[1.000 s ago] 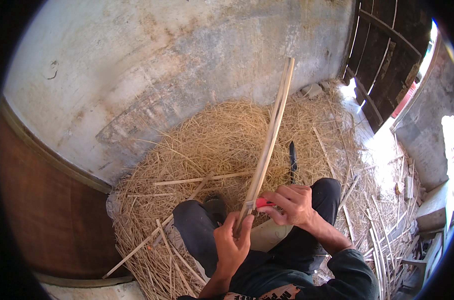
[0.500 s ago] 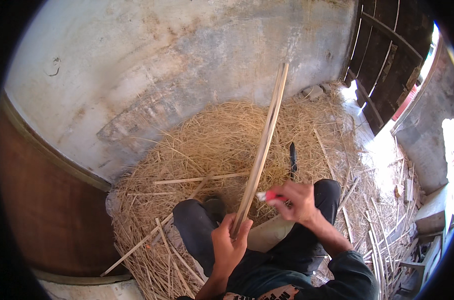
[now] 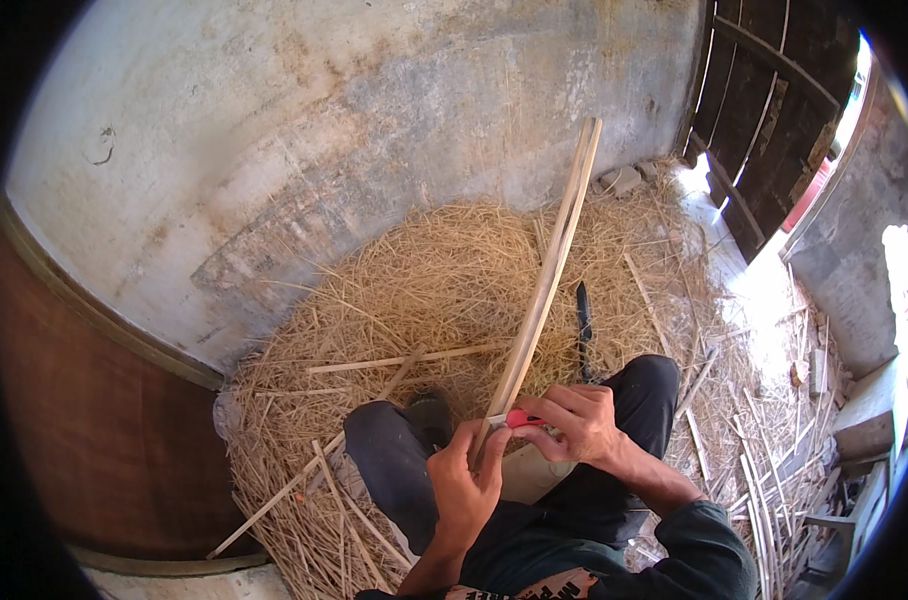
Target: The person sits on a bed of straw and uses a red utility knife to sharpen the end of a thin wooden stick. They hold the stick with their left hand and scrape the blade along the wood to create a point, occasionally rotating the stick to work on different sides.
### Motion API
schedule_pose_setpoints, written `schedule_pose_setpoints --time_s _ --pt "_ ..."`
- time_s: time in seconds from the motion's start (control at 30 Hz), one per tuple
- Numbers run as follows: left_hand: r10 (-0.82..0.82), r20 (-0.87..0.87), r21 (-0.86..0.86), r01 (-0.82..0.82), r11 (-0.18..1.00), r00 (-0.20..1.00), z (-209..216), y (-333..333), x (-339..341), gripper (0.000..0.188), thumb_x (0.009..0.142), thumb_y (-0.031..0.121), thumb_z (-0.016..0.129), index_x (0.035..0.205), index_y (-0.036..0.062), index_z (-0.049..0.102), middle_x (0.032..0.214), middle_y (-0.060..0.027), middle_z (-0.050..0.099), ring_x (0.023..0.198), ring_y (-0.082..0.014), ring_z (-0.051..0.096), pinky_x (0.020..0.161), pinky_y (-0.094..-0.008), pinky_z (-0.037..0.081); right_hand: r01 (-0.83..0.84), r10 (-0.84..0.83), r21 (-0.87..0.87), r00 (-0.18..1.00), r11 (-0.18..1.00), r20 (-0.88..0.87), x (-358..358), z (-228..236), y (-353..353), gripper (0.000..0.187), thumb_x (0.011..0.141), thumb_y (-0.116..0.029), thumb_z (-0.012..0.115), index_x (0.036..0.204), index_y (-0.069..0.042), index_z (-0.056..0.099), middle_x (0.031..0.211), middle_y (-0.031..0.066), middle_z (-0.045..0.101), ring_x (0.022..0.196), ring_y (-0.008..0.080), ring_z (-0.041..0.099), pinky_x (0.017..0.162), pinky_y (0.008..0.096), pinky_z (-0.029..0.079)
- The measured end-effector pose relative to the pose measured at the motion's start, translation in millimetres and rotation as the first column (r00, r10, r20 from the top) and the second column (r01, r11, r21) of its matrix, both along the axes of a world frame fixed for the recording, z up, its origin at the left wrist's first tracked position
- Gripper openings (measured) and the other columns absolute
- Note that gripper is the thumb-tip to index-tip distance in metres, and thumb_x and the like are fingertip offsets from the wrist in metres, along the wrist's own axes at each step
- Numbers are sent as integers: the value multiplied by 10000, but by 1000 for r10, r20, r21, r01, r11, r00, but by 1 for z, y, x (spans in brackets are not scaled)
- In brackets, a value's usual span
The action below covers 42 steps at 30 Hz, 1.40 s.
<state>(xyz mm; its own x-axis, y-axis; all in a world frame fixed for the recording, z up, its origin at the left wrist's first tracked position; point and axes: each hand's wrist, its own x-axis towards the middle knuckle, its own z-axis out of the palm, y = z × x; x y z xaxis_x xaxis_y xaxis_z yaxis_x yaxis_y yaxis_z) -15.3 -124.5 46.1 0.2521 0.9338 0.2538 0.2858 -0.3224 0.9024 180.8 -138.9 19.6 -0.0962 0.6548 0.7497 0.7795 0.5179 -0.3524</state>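
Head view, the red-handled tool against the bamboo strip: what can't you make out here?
- Red-handled tool: its working end is hidden by the right hand and the bamboo strip.
- The strip's lower end: covered by the left hand.
- Dark blade-like thing lying on the straw: too small to identify.
- Right rim: blown out by daylight and bent by the fisheye.

The floor [image 3: 774,330] carries a broad heap of straw [image 3: 444,290] against the far wall. Loose bamboo strips [image 3: 404,360] lie across it, a dark knife [image 3: 583,318] farther right, more strips scattered near right.
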Motion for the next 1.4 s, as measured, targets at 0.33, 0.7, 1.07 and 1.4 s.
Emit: schedule_pose_setpoints --time_s 0.33,0.7,1.07,1.4 --pt "21 -36 3 -20 1000 999 4 -4 -4 226 1034 197 745 983 -19 706 613 -19 529 547 -63 417 495 -283 345 47 -48 18 999 999 18 12 10 10 359 763 -332 914 1011 -107 785 670 -6 587 508 175 588 461 320 449" --pt "17 -124 -30 -21 999 992 2 -3 -16 229 1041 198 734 972 -16 691 697 -128 674 539 -204 633 527 -334 479 27 -28 35 999 999 31 11 8 20 382 751 -347 925 1008 -101 783 654 -6 580 486 168 558 452 320 426" --pt "-12 -116 -196 -11 981 993 -10 -25 -29 295 1045 264 731 973 -23 719 588 -28 517 546 -61 440 499 -302 357 235 -233 -21 946 972 -226 54 3 40 118 893 -131 819 997 -75 819 858 90 782 650 187 731 542 305 545" --pt "-49 -5 -307 45 951 999 -34 -24 -44 227 1069 206 699 963 6 685 654 53 550 605 -1 418 523 -238 323 331 -374 -182 873 926 -313 89 20 34 175 942 -164 779 1048 -24 785 798 111 733 611 173 646 575 324 481"
